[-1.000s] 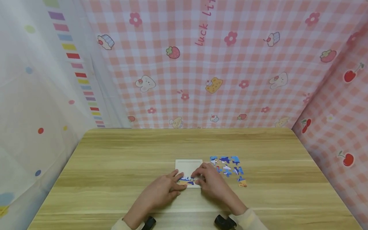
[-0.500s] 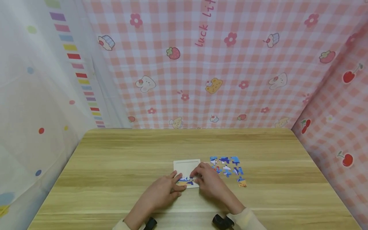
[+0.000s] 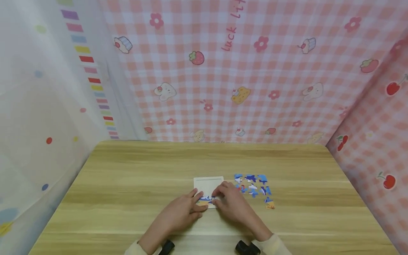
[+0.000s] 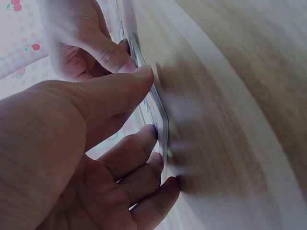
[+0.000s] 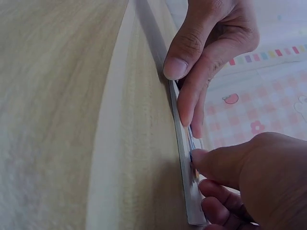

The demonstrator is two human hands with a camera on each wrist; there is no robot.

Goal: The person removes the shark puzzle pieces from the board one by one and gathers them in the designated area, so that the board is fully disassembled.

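Note:
A white puzzle tray [image 3: 208, 185] lies flat on the table, with blue and sand-coloured jigsaw pieces [image 3: 203, 202] along its near side. My left hand [image 3: 181, 210] rests on the tray's left and near edge, fingers spread; the left wrist view shows its thumb [image 4: 141, 76] against the tray's rim [image 4: 164, 127]. Over the tray's right part, my right hand [image 3: 234, 203] pinches a jigsaw piece between thumb and forefinger, low against the bottom row. The fingers mostly hide that piece; a bit of blue and orange shows by the thumb [image 5: 204, 160] in the right wrist view.
Right of the tray, several loose blue jigsaw pieces [image 3: 250, 178] lie in rough rows. A blue and sandy piece [image 3: 269, 204] sits nearest to me among them. The wooden table [image 3: 127, 170] backs onto a pink checked cloth [image 3: 216, 78].
The tray has shifted slightly left and turned a little under my hands. My right thumb and fingertips have moved slightly left over the bottom row. Loose pieces stay in place; the head view swung slightly.

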